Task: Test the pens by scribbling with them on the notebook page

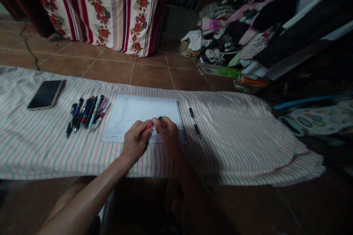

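Over the lower part of a spiral notebook (132,112), my left hand (137,137) is closed around a pen with a pink body (149,126). The fingers of my right hand (167,129) pinch the pen's dark end. Whether that end is a separate cap or part of the barrel, I cannot tell. To the right of the notebook lie a black pen cap (191,112) and a short dark pen piece (197,131), a little apart. A bunch of several pens (89,113) lies left of the notebook.
A phone (46,94) rests face up at the left on the striped cloth (242,139) covering the table. Beyond are a floral curtain (118,11), the tiled floor (110,68) and a heap of clothes (239,25). A cable (30,47) runs over the floor.
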A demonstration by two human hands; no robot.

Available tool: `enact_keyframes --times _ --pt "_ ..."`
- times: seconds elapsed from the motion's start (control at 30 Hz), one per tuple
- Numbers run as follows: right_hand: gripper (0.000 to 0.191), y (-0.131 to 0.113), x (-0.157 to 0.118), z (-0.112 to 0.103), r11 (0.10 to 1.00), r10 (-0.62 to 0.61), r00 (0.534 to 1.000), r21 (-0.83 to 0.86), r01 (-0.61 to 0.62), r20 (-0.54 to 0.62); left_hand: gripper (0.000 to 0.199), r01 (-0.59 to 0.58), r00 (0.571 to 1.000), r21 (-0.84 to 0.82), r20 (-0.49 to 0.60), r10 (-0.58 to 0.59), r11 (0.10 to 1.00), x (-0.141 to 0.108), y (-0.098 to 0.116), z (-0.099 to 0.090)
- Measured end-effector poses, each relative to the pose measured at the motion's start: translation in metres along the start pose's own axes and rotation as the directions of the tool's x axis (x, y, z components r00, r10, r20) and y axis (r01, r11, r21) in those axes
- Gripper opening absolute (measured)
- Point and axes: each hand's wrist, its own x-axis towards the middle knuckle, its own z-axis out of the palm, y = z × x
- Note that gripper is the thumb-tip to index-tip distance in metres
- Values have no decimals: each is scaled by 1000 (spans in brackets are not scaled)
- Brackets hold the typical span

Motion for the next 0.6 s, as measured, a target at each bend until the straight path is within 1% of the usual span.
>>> enact_keyframes --times 0.07,0.13,0.23,0.37,0.47,0.6 --pt "35 -1 0 0 1000 12 1000 19 -11 -4 24 -39 999 -8 -4 39 999 0 -2 0" --pt "35 -2 0 0 998 33 999 54 -33 -1 25 -32 999 -27 -10 32 999 1 -3 0" --pt "37 -4 -2 -2 988 60 998 141 -63 30 26 36 999 -79 -16 -38 996 1 -4 0" --pt "37 -4 -4 -5 977 41 997 207 -54 66 27 171 985 -195 18 -170 966 2 -5 0" --pt "35 -2 -3 -5 979 33 996 199 -50 87 27 211 977 -228 53 -205 950 2 -5 0" --pt "32 -2 -3 -4 982 49 996 177 -61 68 27 226 974 -221 60 -218 949 1 -8 2"
